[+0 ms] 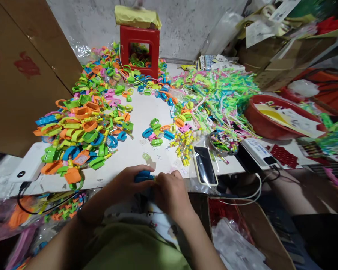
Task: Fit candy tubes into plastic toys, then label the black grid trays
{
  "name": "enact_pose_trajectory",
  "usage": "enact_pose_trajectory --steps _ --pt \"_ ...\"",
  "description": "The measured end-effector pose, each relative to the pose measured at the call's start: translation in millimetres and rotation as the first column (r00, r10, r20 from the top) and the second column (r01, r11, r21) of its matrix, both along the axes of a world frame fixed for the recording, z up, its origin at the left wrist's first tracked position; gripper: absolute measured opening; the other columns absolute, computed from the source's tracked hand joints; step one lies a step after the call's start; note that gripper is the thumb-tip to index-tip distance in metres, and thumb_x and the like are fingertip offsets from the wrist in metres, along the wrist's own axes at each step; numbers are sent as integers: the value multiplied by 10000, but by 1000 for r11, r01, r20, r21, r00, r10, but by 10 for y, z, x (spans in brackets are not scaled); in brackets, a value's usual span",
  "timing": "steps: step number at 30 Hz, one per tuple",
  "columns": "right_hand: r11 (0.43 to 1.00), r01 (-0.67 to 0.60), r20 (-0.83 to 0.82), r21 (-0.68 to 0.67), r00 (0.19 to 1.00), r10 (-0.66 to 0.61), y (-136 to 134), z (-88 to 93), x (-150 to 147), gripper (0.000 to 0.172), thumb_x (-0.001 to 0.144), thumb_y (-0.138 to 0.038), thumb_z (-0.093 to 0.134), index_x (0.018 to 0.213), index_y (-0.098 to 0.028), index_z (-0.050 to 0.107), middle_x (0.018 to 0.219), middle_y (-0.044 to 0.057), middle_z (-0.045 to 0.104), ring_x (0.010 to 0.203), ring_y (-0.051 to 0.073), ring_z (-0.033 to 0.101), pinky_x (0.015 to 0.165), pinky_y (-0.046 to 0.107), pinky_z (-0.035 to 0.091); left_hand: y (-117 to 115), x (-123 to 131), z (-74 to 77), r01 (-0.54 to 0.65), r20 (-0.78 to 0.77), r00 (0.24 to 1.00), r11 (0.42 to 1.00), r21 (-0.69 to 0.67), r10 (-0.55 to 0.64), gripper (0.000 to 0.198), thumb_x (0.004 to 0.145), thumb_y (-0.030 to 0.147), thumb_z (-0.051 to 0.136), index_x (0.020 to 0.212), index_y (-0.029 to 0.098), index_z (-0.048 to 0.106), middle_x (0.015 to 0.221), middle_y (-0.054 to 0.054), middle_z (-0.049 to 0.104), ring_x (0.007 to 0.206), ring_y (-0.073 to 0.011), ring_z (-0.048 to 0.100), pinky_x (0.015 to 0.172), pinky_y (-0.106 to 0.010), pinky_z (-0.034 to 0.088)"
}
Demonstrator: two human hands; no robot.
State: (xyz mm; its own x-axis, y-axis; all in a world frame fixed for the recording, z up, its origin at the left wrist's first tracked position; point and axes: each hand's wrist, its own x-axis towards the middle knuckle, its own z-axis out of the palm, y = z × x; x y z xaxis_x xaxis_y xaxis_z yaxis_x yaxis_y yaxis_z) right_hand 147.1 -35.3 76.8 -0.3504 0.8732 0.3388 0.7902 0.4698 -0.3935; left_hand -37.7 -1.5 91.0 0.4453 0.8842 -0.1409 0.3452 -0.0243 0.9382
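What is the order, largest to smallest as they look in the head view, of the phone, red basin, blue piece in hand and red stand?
1. Red basin
2. Red stand
3. Phone
4. Blue piece, partly covered, so judged by what shows

Just the one camera here, worn on the person's head and aimed forward and down. You get the shirt point(135, 245) from above along the bottom edge, forearms point(198, 232) running up from there, then the left hand point(131, 180) and right hand point(170, 189) below mid-frame, pretty close to the lens. Beyond that it looks across the table point(146, 110) to the wall point(183, 33) up top, farthest thing back. Really wide view btw: carton point(25, 82) filling the left side, bowl point(263, 127) over right, and part of another person point(287, 193) by the right edge.
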Motion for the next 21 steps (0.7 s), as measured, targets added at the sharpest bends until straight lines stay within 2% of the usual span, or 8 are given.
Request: enact_pose_trajectory --steps 2,5,8,12,15,17,19,21 --pt "999 3 15 -51 1000 -2 59 -28 61 41 884 -234 562 887 -196 574 780 36 659 730 203 575 739 339 299 50 -84 23 14 -56 998 999 47 -11 339 789 403 687 1068 211 706 1053 -59 733 973 -256 666 873 -303 503" --pt "986 168 43 -16 985 -167 247 -139 308 332 908 -344 571 1206 -202 535 1085 100 657 976 267 569 850 393 304 234 -356 209 -144 -235 952 963 228 198 400 829 457 634 1162 235 653 1141 -52 694 1026 -266 636 903 -316 481" --pt "910 405 134 91 900 -414 501 -321 585 283 943 -286 484 1191 -216 600 1107 131 635 959 284 535 849 434 303 561 -779 540 -301 -412 738 807 508 534 475 874 452 578 1277 200 566 1180 -79 655 1008 -275 618 927 -395 472" --pt "906 405 241 125 873 -424 819 -478 662 289 914 -228 511 1169 -253 646 1090 133 618 965 290 500 844 449 308 1017 -1210 861 -364 -401 429 561 743 809 580 902 407 563 1398 134 438 1356 -151 517 1246 -367 466 1059 -536 350" --pt "925 368 330 98 865 -378 1022 -495 552 260 916 -218 514 1123 -257 667 1139 135 594 1020 300 484 884 477 289 1187 -1080 791 -284 -310 454 466 838 835 706 877 417 605 1462 112 353 1514 -198 280 1390 -408 253 1134 -550 222" --pt "933 353 378 66 857 -351 1132 -487 490 224 914 -193 503 1030 -233 690 1133 136 592 1031 297 484 913 494 275 1201 -747 574 -180 -323 597 514 838 735 590 882 368 596 1401 121 460 1470 -185 342 1367 -367 298 1133 -497 248" --pt "947 318 377 45 872 -311 1202 -479 468 201 908 -180 502 972 -210 689 1093 136 602 1033 293 490 929 494 281 1172 -312 257 -50 -417 760 684 727 499 374 894 338 569 1204 139 637 1290 -157 523 1225 -331 446 1085 -483 312" --pt "959 282 252 34 926 -281 1217 -478 478 181 906 -196 501 971 -194 670 1042 130 618 1023 283 511 919 464 322 1145 111 -87 14 -438 846 807 590 305 319 900 352 561 1137 172 678 1199 -140 575 1159 -333 473 1028 -488 356"
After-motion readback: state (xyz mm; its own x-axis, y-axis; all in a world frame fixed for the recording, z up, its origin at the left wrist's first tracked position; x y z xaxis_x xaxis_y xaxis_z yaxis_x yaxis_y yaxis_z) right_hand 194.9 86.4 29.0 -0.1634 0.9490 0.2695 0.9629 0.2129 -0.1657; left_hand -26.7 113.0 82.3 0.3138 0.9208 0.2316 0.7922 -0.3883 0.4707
